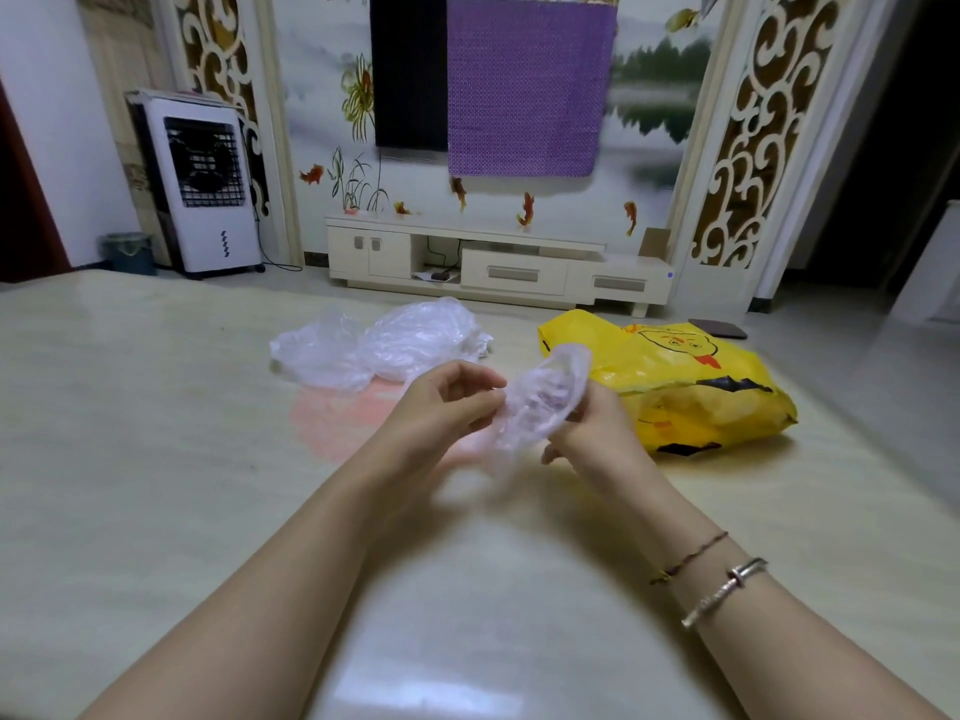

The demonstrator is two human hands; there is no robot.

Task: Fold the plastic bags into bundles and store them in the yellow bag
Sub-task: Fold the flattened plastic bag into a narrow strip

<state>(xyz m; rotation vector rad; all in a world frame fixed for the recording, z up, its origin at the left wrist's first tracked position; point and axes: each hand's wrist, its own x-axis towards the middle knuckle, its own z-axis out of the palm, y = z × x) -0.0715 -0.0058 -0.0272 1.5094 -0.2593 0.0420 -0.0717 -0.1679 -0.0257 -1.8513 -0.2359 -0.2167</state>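
You have two hands up: left hand [441, 402], right hand [587, 428]. One clear bag [540, 402] between them. Two more crumpled clear bags [384, 343] on table [156, 433]. One yellow bag [675, 387]. Two bracelets [711, 579] on right wrist.

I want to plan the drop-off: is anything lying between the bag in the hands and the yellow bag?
Nothing visible. The clear bag, held by the left hand and right hand, sits just left of the yellow bag, with only bare table between.

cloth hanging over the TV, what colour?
Purple cloth with a fine dotted pattern, over the dark TV; head view.
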